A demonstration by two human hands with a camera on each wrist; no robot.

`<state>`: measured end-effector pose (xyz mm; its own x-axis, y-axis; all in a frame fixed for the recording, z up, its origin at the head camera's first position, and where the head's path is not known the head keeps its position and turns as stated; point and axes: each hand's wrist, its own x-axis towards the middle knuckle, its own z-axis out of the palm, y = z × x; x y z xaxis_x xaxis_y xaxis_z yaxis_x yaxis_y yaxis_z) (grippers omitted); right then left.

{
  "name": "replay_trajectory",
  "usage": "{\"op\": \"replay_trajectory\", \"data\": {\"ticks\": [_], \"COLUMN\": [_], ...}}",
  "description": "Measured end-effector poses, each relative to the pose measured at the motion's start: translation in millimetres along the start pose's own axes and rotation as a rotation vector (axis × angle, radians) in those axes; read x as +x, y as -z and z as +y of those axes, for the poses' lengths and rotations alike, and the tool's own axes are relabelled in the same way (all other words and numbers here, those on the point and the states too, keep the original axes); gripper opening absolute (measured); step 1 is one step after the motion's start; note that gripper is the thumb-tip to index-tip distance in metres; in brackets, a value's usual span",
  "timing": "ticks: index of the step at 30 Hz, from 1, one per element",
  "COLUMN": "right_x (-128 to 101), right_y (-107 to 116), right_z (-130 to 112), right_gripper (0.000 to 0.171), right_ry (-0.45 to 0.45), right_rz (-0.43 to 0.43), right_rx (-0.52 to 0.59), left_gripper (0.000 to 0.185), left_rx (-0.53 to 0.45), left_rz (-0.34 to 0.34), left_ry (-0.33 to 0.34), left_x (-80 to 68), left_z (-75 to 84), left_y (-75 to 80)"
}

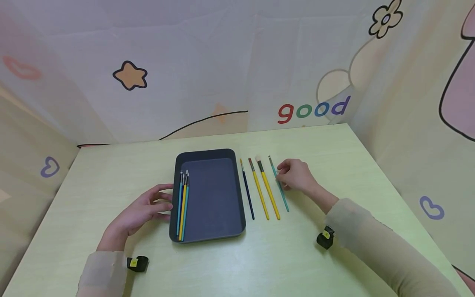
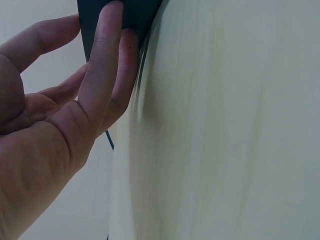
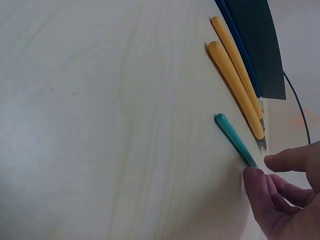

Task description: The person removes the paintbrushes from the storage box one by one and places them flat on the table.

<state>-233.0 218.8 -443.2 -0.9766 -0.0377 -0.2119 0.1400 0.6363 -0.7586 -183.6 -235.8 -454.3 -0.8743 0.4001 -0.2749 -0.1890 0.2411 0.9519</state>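
On table, right hand [image 1: 297,176] touching teal brush [image 1: 279,184]

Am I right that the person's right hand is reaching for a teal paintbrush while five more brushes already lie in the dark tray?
Not quite: the head view shows three brushes in the dark tray, not five. The rest holds: the right hand is at the teal paintbrush on the table.

Brushes [image 1: 263,187] lie right of tray [image 1: 239,194].
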Motion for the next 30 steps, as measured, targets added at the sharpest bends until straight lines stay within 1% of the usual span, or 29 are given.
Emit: {"op": "replay_trajectory", "data": {"ticks": [2,7,11,15,17,19,25,27,30], "right_x": [-1,-3,-5,-8,-10,-10,-10,-10,-11], "right_y": [2,0,-5,-10,-12,-15,-26,-31,-39], "right_z": [-3,-13,-27,-43,-50,-56,-70,-73,-80], "right_gripper": [0.027,0.026,0.025,0.025,0.027,0.03,0.039,0.041,0.044], "right_ry": [0.0,0.021,0.074,0.136,0.153,0.158,0.066,0.05,0.055], "right_rz": [0.006,-0.002,-0.043,-0.106,-0.147,-0.208,-0.445,-0.5,-0.561], "right_rx": [-0.001,0.056,0.098,0.14,0.166,0.221,0.413,0.451,0.5], "left_gripper": [0.067,0.066,0.067,0.068,0.068,0.068,0.068,0.068,0.069], "left_rx": [-0.001,-0.002,-0.004,-0.006,-0.007,-0.006,-0.003,-0.004,-0.006], "left_rz": [-0.001,0.0,-0.001,-0.004,-0.007,-0.008,-0.016,-0.019,-0.017], "left_ry": [-0.001,0.0,0.001,0.005,0.006,0.005,-0.001,0.0,0.003], "left_x": [0.3,1.3,1.8,1.9,1.9,1.8,0.9,0.6,0.2], "left_z": [0.1,-0.2,-0.4,0.2,0.7,1.3,2.3,2.5,2.6], "left_y": [-0.2,-0.4,-0.2,-0.5,-0.6,-0.6,0.2,0.5,1.1]}}
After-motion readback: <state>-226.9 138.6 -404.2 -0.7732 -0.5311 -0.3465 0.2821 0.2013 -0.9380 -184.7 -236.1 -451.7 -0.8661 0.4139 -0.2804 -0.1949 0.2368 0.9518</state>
